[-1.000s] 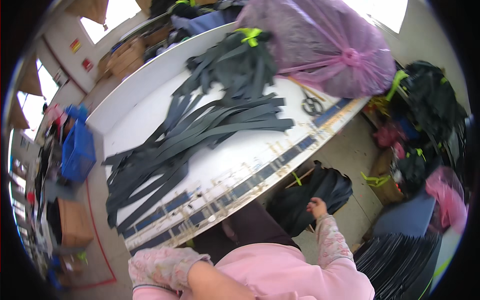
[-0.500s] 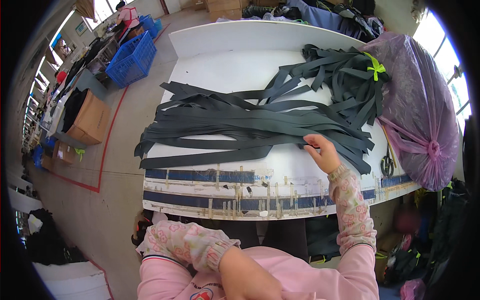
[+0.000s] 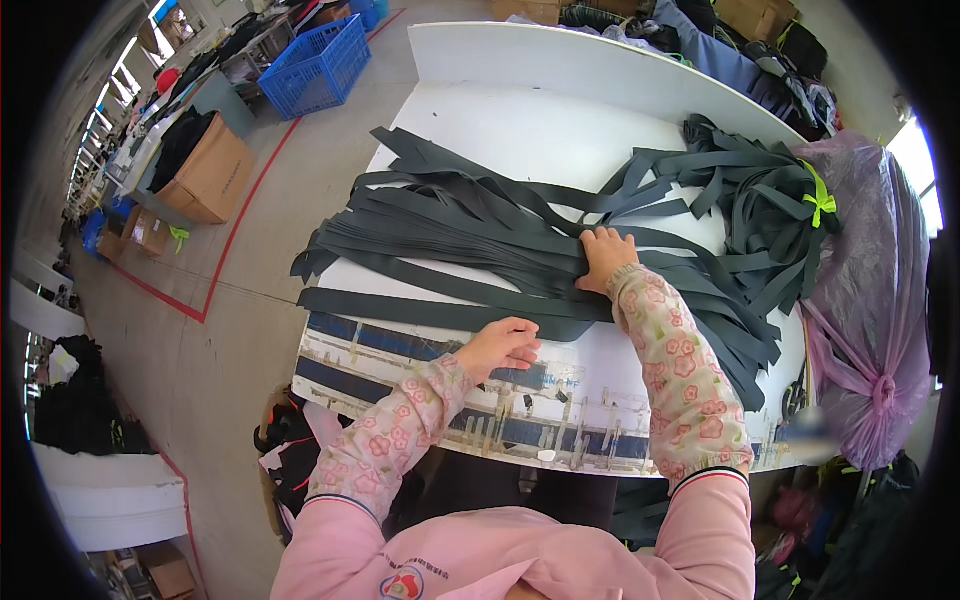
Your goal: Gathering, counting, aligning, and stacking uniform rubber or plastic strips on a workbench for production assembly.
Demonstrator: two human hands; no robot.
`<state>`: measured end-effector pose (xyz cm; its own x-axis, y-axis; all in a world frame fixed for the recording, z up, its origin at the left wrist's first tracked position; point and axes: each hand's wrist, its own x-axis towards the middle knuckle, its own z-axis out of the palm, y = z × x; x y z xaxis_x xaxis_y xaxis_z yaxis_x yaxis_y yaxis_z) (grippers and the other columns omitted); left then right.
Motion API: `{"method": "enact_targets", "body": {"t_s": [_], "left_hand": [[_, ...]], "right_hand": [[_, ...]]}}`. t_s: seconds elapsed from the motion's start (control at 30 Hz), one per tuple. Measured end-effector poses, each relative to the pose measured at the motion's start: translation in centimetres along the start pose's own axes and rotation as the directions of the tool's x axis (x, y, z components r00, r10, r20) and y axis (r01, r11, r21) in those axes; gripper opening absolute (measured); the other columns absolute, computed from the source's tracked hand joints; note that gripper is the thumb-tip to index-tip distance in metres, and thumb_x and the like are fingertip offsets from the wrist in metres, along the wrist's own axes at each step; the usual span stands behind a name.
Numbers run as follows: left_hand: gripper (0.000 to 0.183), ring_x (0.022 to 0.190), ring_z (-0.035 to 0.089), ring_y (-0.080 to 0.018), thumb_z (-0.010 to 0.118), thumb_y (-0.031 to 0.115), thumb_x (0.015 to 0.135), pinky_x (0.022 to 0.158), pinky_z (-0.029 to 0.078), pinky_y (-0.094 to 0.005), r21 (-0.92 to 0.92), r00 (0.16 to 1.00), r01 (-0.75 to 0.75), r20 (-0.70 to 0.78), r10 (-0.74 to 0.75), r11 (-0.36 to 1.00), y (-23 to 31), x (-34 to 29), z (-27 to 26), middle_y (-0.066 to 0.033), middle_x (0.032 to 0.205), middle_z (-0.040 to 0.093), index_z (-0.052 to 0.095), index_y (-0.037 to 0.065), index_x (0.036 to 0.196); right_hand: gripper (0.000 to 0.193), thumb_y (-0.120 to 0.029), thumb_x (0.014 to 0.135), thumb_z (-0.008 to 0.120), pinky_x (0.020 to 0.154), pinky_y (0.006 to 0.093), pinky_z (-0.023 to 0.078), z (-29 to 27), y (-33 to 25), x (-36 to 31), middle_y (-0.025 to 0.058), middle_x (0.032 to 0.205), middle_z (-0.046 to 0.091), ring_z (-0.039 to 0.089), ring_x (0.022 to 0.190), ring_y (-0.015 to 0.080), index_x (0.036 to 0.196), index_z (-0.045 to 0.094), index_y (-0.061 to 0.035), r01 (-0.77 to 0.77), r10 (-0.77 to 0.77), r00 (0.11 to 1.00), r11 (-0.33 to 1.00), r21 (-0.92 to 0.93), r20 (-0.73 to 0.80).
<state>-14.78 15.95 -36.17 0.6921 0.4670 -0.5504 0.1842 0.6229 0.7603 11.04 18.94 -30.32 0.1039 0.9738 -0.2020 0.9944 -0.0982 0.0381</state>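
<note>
Long dark grey fabric straps (image 3: 450,240) lie side by side in a loose bundle across the white table. On the right part of this bundle my right hand (image 3: 607,262) has its fingers bent over several straps, gripping them. My left hand (image 3: 498,348) hovers by the table's near side, just below a single strap (image 3: 420,312) that lies apart along the bundle's near edge. Its fingers are loosely bent and apart, with nothing seen in them. A tangled heap of straps (image 3: 770,220) sits at the right, tied with a bright yellow-green ribbon (image 3: 820,197).
A pink plastic bag (image 3: 870,300), knotted and full, stands beyond the table's right side. Scissors (image 3: 793,398) lie near that edge, partly blurred. The table has a raised white back panel (image 3: 580,65). A blue crate (image 3: 318,65) and a cardboard box (image 3: 208,172) stand off left.
My left hand has come up from in front of my body to the table's near side. My right hand has moved further onto the strap bundle and gripped it. The view has shifted.
</note>
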Motion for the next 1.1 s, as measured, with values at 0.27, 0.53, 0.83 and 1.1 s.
{"method": "enact_targets", "body": {"t_s": [0.27,0.53,0.83,1.1], "left_hand": [[0.028,0.104,0.068,-0.0212,0.058,0.021,0.103,0.093,0.056,-0.0349,-0.116,0.997,-0.077,-0.012,0.076,0.990,-1.0,1.6,-0.9,-0.0134,0.112,0.066,0.058,0.001,0.122],[0.024,0.102,0.069,-0.0212,0.058,0.019,0.103,0.092,0.057,-0.0344,-0.126,0.995,-0.101,0.008,0.103,0.987,-1.7,2.1,-1.2,-0.0137,0.110,0.067,0.059,0.000,0.118],[0.023,0.099,0.069,-0.0211,0.058,0.019,0.103,0.091,0.058,-0.0348,-0.127,0.995,-0.098,0.000,0.099,0.987,-1.6,1.9,-1.2,-0.0138,0.109,0.066,0.059,0.000,0.117],[0.024,0.098,0.069,-0.0218,0.058,0.018,0.103,0.091,0.058,-0.0349,-0.119,0.995,-0.097,0.001,0.098,0.988,-1.5,1.9,-1.2,-0.0144,0.108,0.066,0.058,-0.001,0.117]], "right_hand": [[0.062,-0.022,0.067,0.086,0.095,0.0459,0.049,1.2,-0.6,1.3,0.0131,0.120,0.062,0.059,0.117,0.0307,0.119,0.056,-0.0063,0.100,-0.094,0.994,0.989,-0.106,0.061],[0.048,-0.009,0.072,0.070,0.096,0.0447,0.050,-0.2,1.6,1.1,0.0223,0.114,0.064,0.061,0.111,0.0403,0.116,0.054,-0.0007,0.162,-0.134,0.982,0.959,0.231,-0.132],[0.068,-0.020,0.070,0.083,0.092,0.0465,0.050,-0.9,0.6,0.0,0.0167,0.120,0.061,0.061,0.116,0.0373,0.129,0.051,-0.0100,0.127,-0.139,0.985,0.986,0.111,0.107],[0.057,-0.020,0.073,0.078,0.091,0.0451,0.052,-3.0,2.9,-0.1,0.0209,0.109,0.066,0.064,0.105,0.0394,0.123,0.057,-0.0047,0.236,-0.229,0.972,0.945,0.225,-0.058]]}}
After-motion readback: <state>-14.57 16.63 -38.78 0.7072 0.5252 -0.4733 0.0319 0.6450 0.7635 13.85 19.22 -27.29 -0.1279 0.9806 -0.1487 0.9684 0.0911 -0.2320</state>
